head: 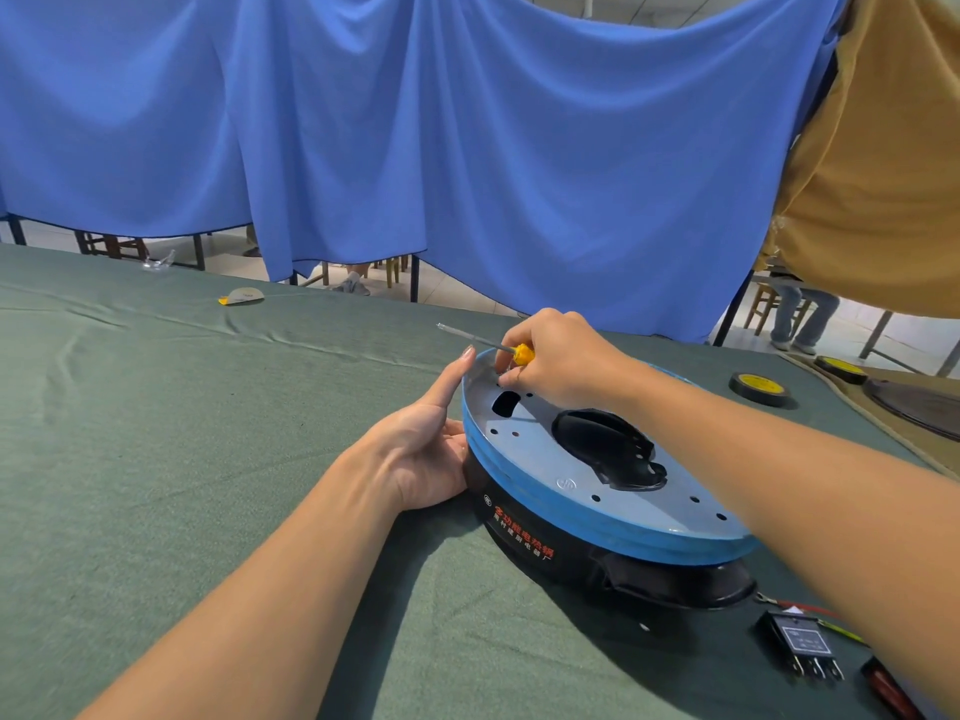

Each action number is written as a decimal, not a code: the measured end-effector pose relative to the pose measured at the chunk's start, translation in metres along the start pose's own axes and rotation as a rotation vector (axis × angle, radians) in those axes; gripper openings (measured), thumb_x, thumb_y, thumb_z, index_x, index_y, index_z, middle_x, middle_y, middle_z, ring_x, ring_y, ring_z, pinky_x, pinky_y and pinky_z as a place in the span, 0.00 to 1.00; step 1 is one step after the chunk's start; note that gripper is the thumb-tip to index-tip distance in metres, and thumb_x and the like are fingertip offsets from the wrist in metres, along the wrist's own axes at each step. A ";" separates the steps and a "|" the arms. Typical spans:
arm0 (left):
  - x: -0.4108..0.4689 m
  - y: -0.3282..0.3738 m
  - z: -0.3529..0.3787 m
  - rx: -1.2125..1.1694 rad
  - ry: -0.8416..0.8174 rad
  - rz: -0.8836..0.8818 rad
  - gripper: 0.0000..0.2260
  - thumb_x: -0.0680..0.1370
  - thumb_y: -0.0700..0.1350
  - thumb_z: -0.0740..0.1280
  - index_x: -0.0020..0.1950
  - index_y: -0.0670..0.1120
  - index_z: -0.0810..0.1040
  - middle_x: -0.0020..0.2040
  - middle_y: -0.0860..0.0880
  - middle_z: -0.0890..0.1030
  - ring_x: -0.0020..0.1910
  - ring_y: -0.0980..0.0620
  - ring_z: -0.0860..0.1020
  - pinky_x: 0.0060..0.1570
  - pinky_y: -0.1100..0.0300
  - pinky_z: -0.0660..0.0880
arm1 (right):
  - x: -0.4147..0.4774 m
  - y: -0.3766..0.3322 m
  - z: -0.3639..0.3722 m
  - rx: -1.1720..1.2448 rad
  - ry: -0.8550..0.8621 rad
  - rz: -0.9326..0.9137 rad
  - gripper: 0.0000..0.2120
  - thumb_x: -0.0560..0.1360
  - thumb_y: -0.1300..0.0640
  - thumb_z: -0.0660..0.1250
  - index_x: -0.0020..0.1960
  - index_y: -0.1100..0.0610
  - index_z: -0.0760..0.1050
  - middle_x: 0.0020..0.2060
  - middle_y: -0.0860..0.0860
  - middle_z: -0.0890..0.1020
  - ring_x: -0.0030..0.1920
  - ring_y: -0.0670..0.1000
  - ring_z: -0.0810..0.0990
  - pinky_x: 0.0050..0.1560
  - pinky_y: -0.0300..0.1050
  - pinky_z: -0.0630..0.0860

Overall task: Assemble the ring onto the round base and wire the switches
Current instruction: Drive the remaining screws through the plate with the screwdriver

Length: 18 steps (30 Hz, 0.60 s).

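- Ring (571, 513), a grey plate with a blue rim, sat on top of the black round base (524, 535), near the middle of the green table cloth (156, 459).
- Right hand (561, 361) was clenched around the yellow handle of a screwdriver (521, 354). It was positioned over the far edge of the ring, with its fingertips down at the plate surface.
- The screwdriver shaft pointed up and to the left, away from the ring.
- Left hand (421, 454) was released and flat. Its palm rested against the left side of the ring and base, and its index finger extended straight up along the rim.
- Switch (802, 646), black with metal terminals, lay on the cloth just in front of the base at the right, near a red wire (810, 609).
- Two tape rolls (759, 388) lay on the table at the far right, well apart from the base.
- A blue curtain (415, 122) hung behind the table.
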State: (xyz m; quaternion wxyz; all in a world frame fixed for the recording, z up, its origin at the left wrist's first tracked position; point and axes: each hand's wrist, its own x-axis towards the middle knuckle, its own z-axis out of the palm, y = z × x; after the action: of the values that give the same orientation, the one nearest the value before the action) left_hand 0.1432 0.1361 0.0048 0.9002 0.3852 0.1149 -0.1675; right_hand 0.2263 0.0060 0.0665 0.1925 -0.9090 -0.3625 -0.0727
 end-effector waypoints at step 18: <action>0.000 -0.001 -0.002 0.013 -0.013 0.018 0.39 0.67 0.62 0.74 0.68 0.36 0.73 0.65 0.38 0.78 0.61 0.40 0.77 0.66 0.47 0.71 | -0.002 -0.006 0.006 -0.072 0.035 0.037 0.12 0.75 0.49 0.70 0.36 0.51 0.74 0.34 0.50 0.77 0.38 0.51 0.76 0.34 0.43 0.70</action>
State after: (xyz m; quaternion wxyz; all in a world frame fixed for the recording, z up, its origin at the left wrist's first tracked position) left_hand 0.1430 0.1368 0.0031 0.8999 0.3909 0.1047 -0.1628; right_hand 0.2208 0.0109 0.0618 0.1673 -0.9205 -0.3392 -0.0980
